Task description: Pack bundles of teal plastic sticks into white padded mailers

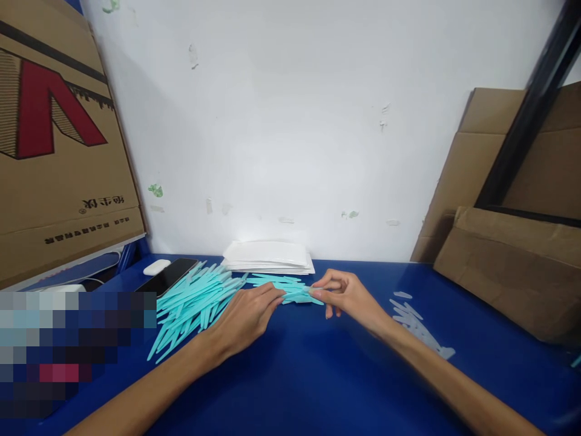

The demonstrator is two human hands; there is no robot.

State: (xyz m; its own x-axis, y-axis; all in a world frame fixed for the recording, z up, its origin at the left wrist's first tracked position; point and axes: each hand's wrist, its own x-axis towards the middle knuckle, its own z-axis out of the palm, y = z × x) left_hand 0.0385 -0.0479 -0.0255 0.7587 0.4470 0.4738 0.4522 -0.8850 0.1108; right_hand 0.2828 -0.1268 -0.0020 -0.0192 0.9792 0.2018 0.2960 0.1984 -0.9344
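Observation:
My left hand (pixel 247 312) is closed in a pinch around the end of a slim turquoise stick, just in front of the white stack. Facing it, my right hand (pixel 342 293) pinches a small clear cap, partly hidden by the fingers. The fingertips of both hands are a short gap apart. Behind and between them lies a small row of turquoise sticks (pixel 278 280), some overlapping. A large loose heap of the same sticks (pixel 195 303), many with paler translucent ends, spreads left of my left hand. Several loose clear caps (pixel 413 321) lie beyond my right forearm.
White flat packets (pixel 267 257) are stacked against the wall. A dark phone (pixel 170 275) and a white rounded case (pixel 157 266) sit at the back left of the blue table (pixel 290 387). Cardboard boxes (pixel 59 181) flank the left; a brown paper-like bundle (pixel 512 272) stands right.

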